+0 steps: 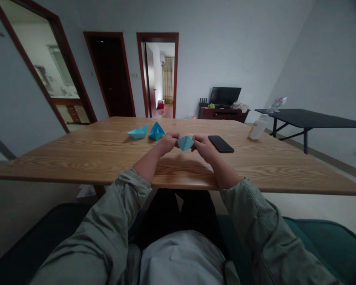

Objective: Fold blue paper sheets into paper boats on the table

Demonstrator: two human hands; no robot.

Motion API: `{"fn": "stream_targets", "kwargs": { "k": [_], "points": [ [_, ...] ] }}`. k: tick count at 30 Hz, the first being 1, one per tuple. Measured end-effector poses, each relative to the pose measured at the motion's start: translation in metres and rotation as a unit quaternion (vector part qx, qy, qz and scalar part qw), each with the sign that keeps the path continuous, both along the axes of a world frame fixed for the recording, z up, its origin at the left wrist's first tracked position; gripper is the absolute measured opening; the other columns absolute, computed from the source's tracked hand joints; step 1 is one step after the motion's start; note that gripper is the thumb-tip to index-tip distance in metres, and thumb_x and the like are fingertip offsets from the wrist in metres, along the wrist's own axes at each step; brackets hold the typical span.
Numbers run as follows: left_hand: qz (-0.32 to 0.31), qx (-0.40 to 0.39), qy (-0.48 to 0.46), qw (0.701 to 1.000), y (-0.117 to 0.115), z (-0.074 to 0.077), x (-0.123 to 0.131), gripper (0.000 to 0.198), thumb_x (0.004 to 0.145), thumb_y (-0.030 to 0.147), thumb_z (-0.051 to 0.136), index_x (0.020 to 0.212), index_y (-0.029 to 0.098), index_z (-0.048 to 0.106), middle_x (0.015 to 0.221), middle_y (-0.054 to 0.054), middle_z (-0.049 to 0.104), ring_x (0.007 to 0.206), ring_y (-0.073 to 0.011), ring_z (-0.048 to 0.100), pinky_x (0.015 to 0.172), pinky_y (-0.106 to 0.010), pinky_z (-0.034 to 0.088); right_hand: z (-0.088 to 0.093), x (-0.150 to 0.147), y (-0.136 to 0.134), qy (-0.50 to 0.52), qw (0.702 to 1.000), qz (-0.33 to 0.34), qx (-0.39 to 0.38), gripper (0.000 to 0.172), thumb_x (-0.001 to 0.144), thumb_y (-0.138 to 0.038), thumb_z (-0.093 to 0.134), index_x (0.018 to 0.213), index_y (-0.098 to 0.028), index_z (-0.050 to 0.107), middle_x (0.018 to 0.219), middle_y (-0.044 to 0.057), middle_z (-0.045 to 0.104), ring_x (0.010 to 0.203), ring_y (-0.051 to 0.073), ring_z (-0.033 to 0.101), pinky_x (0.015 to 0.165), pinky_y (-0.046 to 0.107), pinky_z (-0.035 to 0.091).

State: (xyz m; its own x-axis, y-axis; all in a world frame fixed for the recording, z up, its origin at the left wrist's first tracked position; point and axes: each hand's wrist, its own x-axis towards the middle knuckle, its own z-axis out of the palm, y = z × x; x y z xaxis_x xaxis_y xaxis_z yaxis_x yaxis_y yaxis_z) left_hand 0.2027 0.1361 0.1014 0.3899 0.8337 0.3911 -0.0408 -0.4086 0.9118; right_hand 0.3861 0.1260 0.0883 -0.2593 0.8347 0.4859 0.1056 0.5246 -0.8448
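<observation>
The left hand [168,141] and the right hand [204,145] meet over the middle of the wooden bench [106,154], each pinching one side of a small folded piece of light-blue paper [185,143], which sits between the fingertips just above the bench top. Both hands are closed on it, fingers curled in. Beyond the left hand, near it, two finished blue paper shapes rest on the bench: a flat boat-like fold [138,132] and, touching or just beside it, a darker peaked fold [156,131]. Just beyond the right hand lies a black phone [221,143], face up. Farther right, near the bench's edge, stands a pale bottle [257,129]. Grey-green sleeves [121,209] cover both forearms up to the bench's near edge.
</observation>
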Motion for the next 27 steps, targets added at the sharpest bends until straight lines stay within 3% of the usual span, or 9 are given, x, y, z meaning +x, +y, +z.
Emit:
{"fn": "stream_targets", "kwargs": {
  "k": [7,11,13,15,18,22,25,27],
  "points": [
    [-0.005,0.090,0.075,0.993,0.005,-0.003,-0.001,0.009,0.050,0.007,0.043,0.048,0.013,0.048,0.067,-0.002,0.059,0.069,-0.0119,0.053,0.063,-0.022,0.043,-0.002,0.001,0.000,-0.161,0.976,-0.051,0.134,0.015,0.069,-0.020,0.040,0.056,-0.019,0.049,0.061,-0.001,0.051,0.064,0.014,0.048,0.061,0.026,0.038],
    [0.092,0.072,0.062,0.991,0.010,-0.006,-0.001,0.025,0.059,0.009,0.048,0.079,0.014,0.063,0.089,-0.004,0.064,0.074,-0.0131,0.056,0.063,-0.022,0.045,-0.006,0.003,0.004,-0.174,0.959,-0.139,0.174,0.017,0.074,-0.022,0.043,0.061,-0.019,0.054,0.067,0.001,0.056,0.067,0.015,0.050,0.064,0.027,0.038],
    [0.151,0.031,0.049,0.987,0.012,-0.006,-0.002,0.031,0.066,0.013,0.053,0.096,0.017,0.061,0.103,-0.006,0.062,0.073,-0.0126,0.056,0.060,-0.022,0.046,-0.008,0.003,0.006,-0.193,0.945,-0.200,0.175,0.015,0.075,-0.021,0.046,0.064,-0.018,0.057,0.069,0.002,0.058,0.068,0.015,0.052,0.065,0.027,0.038],
    [0.167,-0.035,0.045,0.984,0.013,-0.006,-0.006,0.032,0.072,0.022,0.058,0.104,0.020,0.057,0.110,-0.007,0.059,0.071,-0.0121,0.056,0.057,-0.022,0.048,-0.011,0.003,0.008,-0.223,0.935,-0.232,0.147,0.013,0.076,-0.021,0.050,0.069,-0.018,0.061,0.070,0.002,0.061,0.068,0.015,0.053,0.064,0.027,0.039],
    [0.124,-0.126,0.056,0.983,0.011,-0.006,-0.013,0.035,0.078,0.041,0.060,0.108,0.023,0.055,0.111,-0.007,0.058,0.071,-0.0131,0.058,0.057,-0.025,0.051,-0.017,0.001,0.012,-0.245,0.939,-0.221,0.100,0.012,0.076,-0.022,0.055,0.079,-0.018,0.065,0.076,0.002,0.066,0.068,0.015,0.056,0.065,0.025,0.040],
    [0.090,-0.157,0.039,0.983,0.010,-0.009,-0.024,0.046,0.080,0.059,0.055,0.108,0.021,0.058,0.119,-0.010,0.056,0.078,-0.0150,0.060,0.060,-0.026,0.052,-0.023,0.001,0.015,-0.278,0.936,-0.197,0.090,0.015,0.076,-0.021,0.056,0.083,-0.018,0.069,0.078,0.003,0.068,0.068,0.015,0.057,0.065,0.025,0.041],
    [0.065,-0.168,-0.005,0.984,0.015,-0.015,-0.030,0.052,0.078,0.062,0.057,0.110,0.022,0.056,0.111,-0.009,0.058,0.080,-0.0167,0.062,0.064,-0.030,0.054,-0.025,0.003,0.014,-0.316,0.922,-0.195,0.110,0.017,0.076,-0.023,0.058,0.084,-0.018,0.071,0.081,0.004,0.069,0.070,0.016,0.058,0.067,0.026,0.041],
    [0.046,-0.147,-0.005,0.988,0.019,-0.019,-0.032,0.049,0.074,0.056,0.066,0.108,0.021,0.055,0.101,-0.006,0.059,0.081,-0.0161,0.062,0.068,-0.030,0.055,-0.025,0.002,0.014,-0.334,0.914,-0.189,0.130,0.018,0.077,-0.023,0.058,0.087,-0.018,0.072,0.084,0.005,0.070,0.073,0.017,0.059,0.069,0.027,0.041]
  ]
}}
